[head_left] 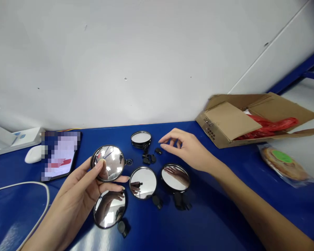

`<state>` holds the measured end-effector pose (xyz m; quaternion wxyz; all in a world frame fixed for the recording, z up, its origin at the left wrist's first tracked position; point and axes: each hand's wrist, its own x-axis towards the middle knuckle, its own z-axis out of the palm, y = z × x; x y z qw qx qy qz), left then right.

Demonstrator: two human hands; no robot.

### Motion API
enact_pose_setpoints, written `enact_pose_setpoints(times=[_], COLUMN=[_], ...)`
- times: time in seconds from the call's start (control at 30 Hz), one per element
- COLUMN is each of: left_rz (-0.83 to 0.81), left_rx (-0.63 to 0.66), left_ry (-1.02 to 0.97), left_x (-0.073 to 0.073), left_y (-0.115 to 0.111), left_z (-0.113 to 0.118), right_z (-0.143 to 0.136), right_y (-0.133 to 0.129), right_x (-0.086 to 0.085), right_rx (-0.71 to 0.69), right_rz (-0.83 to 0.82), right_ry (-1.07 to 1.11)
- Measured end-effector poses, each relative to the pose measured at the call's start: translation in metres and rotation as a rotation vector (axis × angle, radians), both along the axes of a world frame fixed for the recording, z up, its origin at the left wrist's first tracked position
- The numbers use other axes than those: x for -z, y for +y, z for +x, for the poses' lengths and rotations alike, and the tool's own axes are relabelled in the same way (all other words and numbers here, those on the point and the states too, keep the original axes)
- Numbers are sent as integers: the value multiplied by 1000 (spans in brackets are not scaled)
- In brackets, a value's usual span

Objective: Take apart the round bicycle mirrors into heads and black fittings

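Observation:
My left hand (80, 188) is closed on a round black-rimmed mirror (112, 162), thumb across its glass, with a small toothed black joint sticking out to the right. Beside the small black clamp parts (149, 159) hovers my right hand (183, 148), thumb and forefinger apart with nothing between them. Its fingertips are close to a single black piece (158, 151). Three more round mirrors with black mounts lie in front: a left mirror (110, 209) partly under my left hand, a middle mirror (143, 183) and a right mirror (176, 177). A mirror stack (141, 138) sits farther back.
At the left are a phone (61, 155), a white rounded case (36, 154), a white power strip (28, 136) and a white cable (45, 195). An open cardboard box (222, 122) with red plastic and a wrapped flat food item (284, 162) are on the right. A white wall (157, 62) bounds the blue table.

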<state>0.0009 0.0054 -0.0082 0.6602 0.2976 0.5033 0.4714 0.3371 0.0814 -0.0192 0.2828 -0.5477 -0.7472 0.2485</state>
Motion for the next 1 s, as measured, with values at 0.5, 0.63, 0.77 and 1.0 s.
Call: enact_pose_setpoints(times=[0.5,0.63,0.77,1.0], left_rz=[32,78,174,301], left_rx=[113,177,261,275], left_ry=[121,126,171,358], left_x=[10,12,21,26], left_y=[0,-1,-7,-14], left_z=[-1,-5,-14,-21], right_z=[-24,-45,-59,-63], right_y=[-19,-40,-51,-55], right_x=[-1,-15,-11,-9], right_rx=[12,-198,-228,-172], right_rz=[71,-108,-272,-306], right_ry=[61,443,564,543])
